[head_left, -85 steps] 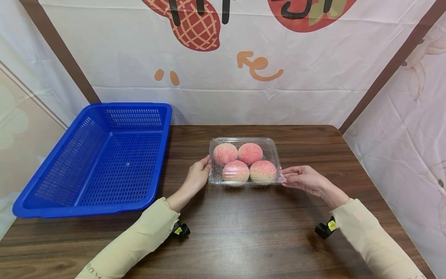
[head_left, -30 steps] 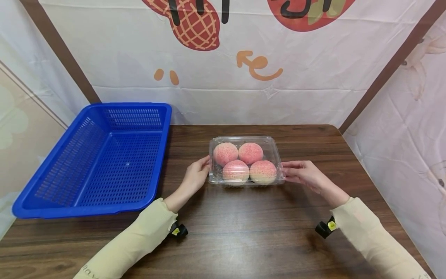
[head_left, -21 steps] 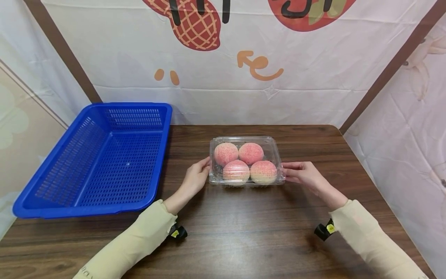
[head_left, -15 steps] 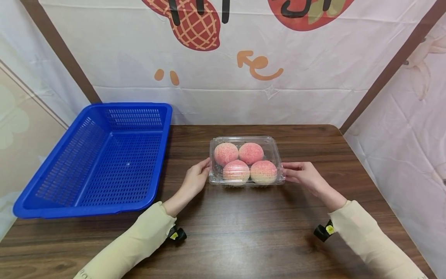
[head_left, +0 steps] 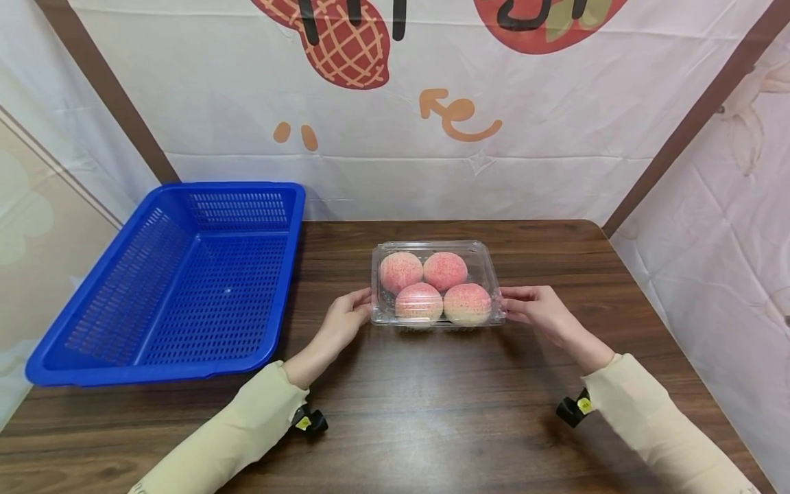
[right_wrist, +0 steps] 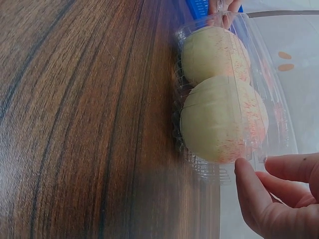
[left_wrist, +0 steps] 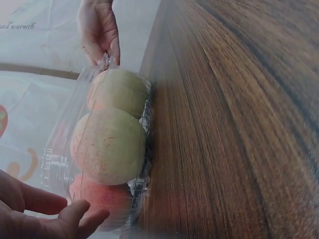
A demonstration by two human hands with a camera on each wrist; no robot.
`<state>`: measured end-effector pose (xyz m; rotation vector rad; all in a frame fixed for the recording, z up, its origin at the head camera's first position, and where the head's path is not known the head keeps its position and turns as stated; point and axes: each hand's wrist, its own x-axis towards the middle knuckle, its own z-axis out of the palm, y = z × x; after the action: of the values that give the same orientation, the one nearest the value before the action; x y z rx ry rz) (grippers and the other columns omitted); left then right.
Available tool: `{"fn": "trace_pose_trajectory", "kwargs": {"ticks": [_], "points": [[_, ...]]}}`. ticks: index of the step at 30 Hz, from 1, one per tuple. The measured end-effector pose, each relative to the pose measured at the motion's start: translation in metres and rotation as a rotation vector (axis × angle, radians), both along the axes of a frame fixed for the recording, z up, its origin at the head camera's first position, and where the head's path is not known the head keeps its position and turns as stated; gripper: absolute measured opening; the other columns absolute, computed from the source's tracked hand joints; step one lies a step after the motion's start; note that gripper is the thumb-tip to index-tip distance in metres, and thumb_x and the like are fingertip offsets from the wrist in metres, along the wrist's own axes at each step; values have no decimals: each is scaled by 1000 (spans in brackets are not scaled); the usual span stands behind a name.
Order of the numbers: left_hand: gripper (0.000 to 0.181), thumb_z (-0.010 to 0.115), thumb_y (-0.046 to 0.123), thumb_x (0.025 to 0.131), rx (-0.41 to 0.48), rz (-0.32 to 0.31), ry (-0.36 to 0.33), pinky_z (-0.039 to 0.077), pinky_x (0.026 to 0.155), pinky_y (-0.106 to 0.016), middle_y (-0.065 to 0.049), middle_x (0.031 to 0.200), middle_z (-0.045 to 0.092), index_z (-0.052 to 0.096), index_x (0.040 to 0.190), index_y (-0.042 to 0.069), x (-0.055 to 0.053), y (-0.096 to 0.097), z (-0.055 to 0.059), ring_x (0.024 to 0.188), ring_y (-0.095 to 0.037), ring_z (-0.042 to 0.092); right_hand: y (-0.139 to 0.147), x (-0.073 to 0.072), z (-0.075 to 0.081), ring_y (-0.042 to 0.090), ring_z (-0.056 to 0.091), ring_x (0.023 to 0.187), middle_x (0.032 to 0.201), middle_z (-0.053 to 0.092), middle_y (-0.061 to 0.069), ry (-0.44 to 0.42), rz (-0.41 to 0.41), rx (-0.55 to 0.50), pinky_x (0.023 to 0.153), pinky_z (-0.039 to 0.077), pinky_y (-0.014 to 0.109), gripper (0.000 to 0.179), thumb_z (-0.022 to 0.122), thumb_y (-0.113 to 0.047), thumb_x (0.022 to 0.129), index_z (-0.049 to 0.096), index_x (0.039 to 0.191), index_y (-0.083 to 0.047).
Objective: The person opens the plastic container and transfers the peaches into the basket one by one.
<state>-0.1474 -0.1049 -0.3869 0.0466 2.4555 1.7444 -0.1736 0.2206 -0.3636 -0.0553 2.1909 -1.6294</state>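
A clear plastic clamshell box [head_left: 435,320] with its lid down sits on the table, holding several pink and cream peaches [head_left: 467,304]. At the box's left side is my left hand [head_left: 341,322], its fingers fairly straight and the tips right at the edge. The left wrist view shows those fingers [left_wrist: 42,200] loosely spread beside the lid rim. On the opposite side, my right hand [head_left: 549,317] pinches the box's right edge. Its thumb and index finger [right_wrist: 291,167] come up on either side of the lid's rim in the right wrist view.
A blue perforated plastic basket [head_left: 280,302] stands at the left of the brown wooden table [head_left: 457,425]. Behind the table hangs a white printed cloth [head_left: 382,178], with more cloth along both sides. Black wrist cameras [head_left: 574,409] hang below the cuffs.
My left hand has drawn back slightly to the left and its fingers have straightened. My right fingers have come closer together at the box's edge. The box has hardly moved.
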Motion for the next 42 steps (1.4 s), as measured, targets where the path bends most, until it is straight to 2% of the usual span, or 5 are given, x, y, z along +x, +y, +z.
{"fn": "trace_pose_trajectory", "kwargs": {"ticks": [4,10,17,27,42], "points": [[38,45,-5,86,-17,11,0,47,85,-32,-30,113,56,45,122,-18,1,-1,-1,103,-31,55,1,0,1,5,61,91,127,45,31,-4,2,-2,83,48,28,43,53,-5,90,42,127,15],[34,45,-6,87,35,27,-39,49,82,-29,-29,109,57,48,119,-18,1,-1,-2,95,-23,57,2,-1,1,6,61,91,127,45,31,-8,5,-1,84,47,29,44,54,-7,90,43,127,14],[29,43,-9,88,193,34,-113,51,73,-19,-27,99,59,48,113,-21,3,-2,0,75,-6,57,2,-1,2,7,61,92,127,45,31,-13,3,5,84,47,30,45,55,-7,90,42,128,14],[33,36,-12,87,389,25,-230,53,69,-24,-17,86,55,39,116,-26,3,-4,1,70,-12,60,2,-1,2,7,61,91,128,45,30,-24,-4,2,85,47,30,44,54,-7,90,42,127,14],[36,39,-12,85,466,0,-264,52,74,-27,-22,96,54,36,118,-24,4,-7,-2,75,-15,62,3,-1,1,6,61,90,127,45,31,-18,0,-7,83,48,28,44,54,-5,90,42,127,14]]}}
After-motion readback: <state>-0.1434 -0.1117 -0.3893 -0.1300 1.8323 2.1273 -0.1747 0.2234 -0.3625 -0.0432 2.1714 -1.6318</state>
